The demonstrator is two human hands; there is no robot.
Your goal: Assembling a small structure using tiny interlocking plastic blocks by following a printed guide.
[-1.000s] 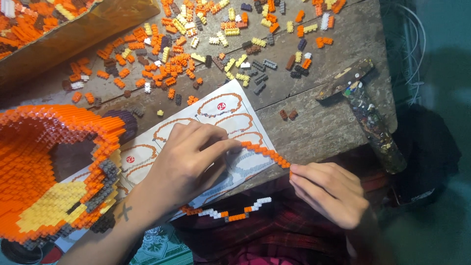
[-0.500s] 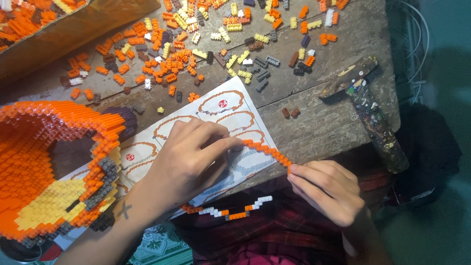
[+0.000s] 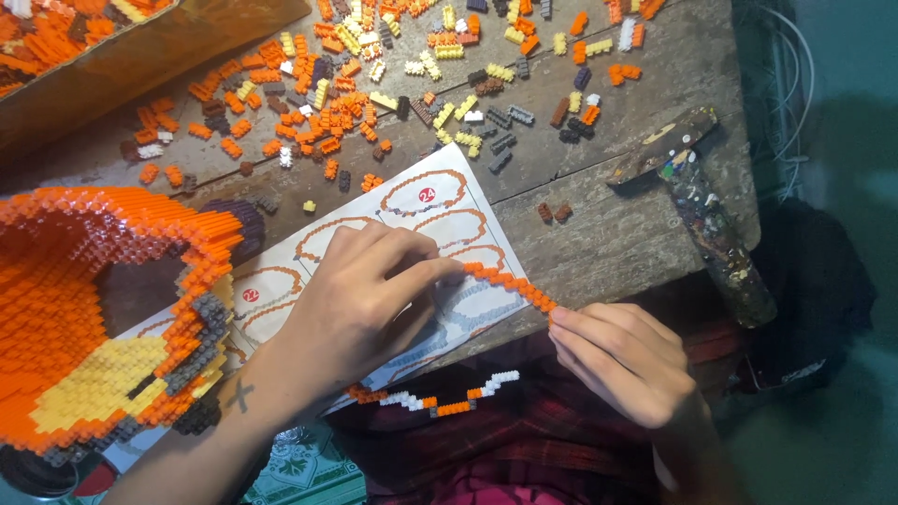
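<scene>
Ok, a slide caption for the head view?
Both hands, left and right, hold an orange brick strip over the instruction sheet.

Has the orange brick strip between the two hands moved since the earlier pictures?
No. The orange brick strip lies at the same corner of the instruction sheet, held by the left hand and right hand.

Brightness: dim overall, warm cast on the wooden table (image 3: 645, 234).
Shadow: right edge and lower right corner swallowed in dark teal murk.
Saturation: orange brick model (image 3: 84, 309) rendered v. vivid, nearly glowing.
Focus: loose bricks (image 3: 374, 93) kept fairly sharp; soft blur seen twd frame edges.
Glare: none picked up.
</scene>
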